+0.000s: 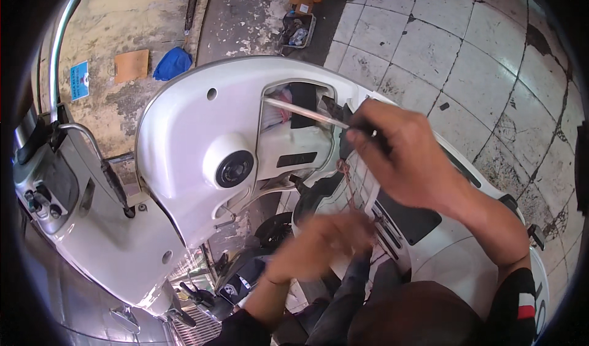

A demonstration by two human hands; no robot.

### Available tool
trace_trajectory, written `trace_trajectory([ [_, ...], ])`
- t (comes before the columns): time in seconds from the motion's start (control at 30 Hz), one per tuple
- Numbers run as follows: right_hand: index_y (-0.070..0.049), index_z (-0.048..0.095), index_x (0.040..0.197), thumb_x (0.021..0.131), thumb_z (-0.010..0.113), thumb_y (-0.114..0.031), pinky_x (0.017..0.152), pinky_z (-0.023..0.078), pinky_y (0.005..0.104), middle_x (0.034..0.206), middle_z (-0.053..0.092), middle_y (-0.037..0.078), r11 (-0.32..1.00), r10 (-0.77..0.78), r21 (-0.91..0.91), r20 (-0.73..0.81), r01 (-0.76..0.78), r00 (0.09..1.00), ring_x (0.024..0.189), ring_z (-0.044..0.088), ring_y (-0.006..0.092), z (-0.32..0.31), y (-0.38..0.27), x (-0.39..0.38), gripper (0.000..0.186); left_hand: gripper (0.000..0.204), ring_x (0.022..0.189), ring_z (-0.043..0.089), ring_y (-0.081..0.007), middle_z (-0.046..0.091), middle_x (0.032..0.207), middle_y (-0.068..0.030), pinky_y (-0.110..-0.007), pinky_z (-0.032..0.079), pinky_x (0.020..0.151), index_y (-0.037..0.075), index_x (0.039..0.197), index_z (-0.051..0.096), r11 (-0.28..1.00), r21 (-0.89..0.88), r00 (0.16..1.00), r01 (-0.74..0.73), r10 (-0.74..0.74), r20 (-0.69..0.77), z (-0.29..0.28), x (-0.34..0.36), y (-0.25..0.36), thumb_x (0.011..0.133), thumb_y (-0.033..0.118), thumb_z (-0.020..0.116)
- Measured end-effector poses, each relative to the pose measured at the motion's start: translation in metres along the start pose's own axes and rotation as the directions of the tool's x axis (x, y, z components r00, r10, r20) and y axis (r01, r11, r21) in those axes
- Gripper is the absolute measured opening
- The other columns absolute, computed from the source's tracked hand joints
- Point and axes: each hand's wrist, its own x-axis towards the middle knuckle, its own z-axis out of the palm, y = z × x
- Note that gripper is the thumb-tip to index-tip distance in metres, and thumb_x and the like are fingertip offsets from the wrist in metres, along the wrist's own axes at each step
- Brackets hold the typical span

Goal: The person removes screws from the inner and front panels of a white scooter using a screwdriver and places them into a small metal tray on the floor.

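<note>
My right hand point(405, 152) is closed around the dark handle end of a long, thin screwdriver point(304, 112). Its pale shaft crosses the open compartment in the white scooter's inner leg shield point(184, 112), with the tip by the compartment's left edge. Inside that compartment point(294, 138) are a black piece and some clear and reddish wrapping, partly hidden. My left hand point(328, 238) is lower down, over the footboard area and close to a reddish-brown cord point(345, 171). Motion smears its fingers, so I cannot make out whether they hold anything.
A round black cap point(234, 168) sits left of the compartment. At far left stands a detached-looking white front panel point(104, 235). A crate with odds and ends point(299, 30) lies on the floor ahead. A blue cloth point(173, 63) and cardboard point(131, 66) are at upper left; white tiles point(442, 57) spread right.
</note>
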Motion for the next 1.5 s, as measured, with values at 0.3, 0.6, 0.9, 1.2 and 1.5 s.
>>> trace_trajectory([
  [0.3,0.003,0.045,0.091,0.085,0.058,-0.007,0.061,0.044,0.0451,0.069,0.057,0.022,0.973,0.154,0.095,0.406,-0.21,0.901,0.067,0.058,0.0419,-0.001,-0.019,-0.005,0.018,0.029,0.083,0.059,-0.0146,0.061,0.094,-0.0057,-0.029,0.048,0.071,0.001,0.106,0.057,0.879,-0.157,0.63,-0.451,0.189,-0.754,-0.039,0.041,0.018,0.098,0.028,0.05],
  [0.6,-0.005,0.038,0.135,0.077,0.064,-0.008,0.066,0.048,0.0417,0.089,0.062,0.019,0.999,0.036,0.003,0.697,-0.052,0.716,0.073,0.062,0.0379,-0.072,-0.018,-0.008,0.063,0.029,0.088,0.053,-0.0165,0.058,0.097,-0.0011,-0.033,0.045,0.083,0.005,0.118,0.054,0.673,-0.27,0.479,-0.689,0.142,-0.866,-0.051,0.059,0.038,0.096,0.025,0.053],
  [0.9,0.014,0.043,0.127,0.074,0.066,-0.011,0.064,0.055,0.035,0.105,0.063,0.027,0.971,-0.15,0.234,0.44,0.048,0.885,0.075,0.068,0.0306,-0.05,-0.067,-0.027,0.064,0.018,0.079,0.054,-0.0136,0.058,0.089,0.0005,-0.032,0.044,0.074,0.008,0.106,0.055,0.51,-0.472,0.585,-0.719,0.079,-0.807,-0.068,0.045,0.048,0.099,0.022,0.047],
  [1.2,0.001,0.047,0.13,0.062,0.057,0.011,0.072,0.054,0.0339,0.11,0.057,0.023,0.973,-0.016,0.224,0.321,-0.059,0.947,0.09,0.064,0.0341,-0.056,-0.116,-0.035,0.069,0.023,0.078,0.05,-0.0118,0.054,0.087,0.005,-0.031,0.041,0.073,0.011,0.114,0.054,0.523,-0.523,0.656,-0.673,0.097,-0.748,-0.071,0.046,0.052,0.1,0.025,0.044],
  [1.5,-0.002,0.053,0.12,0.071,0.064,-0.011,0.044,0.05,0.0357,0.092,0.059,0.02,0.974,0.216,0.03,0.179,-0.225,0.96,0.059,0.061,0.0292,-0.034,-0.144,-0.039,0.051,0.043,0.081,0.052,-0.0157,0.055,0.101,-0.0039,-0.03,0.043,0.076,0.006,0.129,0.046,0.693,-0.48,0.662,-0.538,-0.006,-0.749,-0.055,0.034,0.059,0.099,0.036,0.043],
])
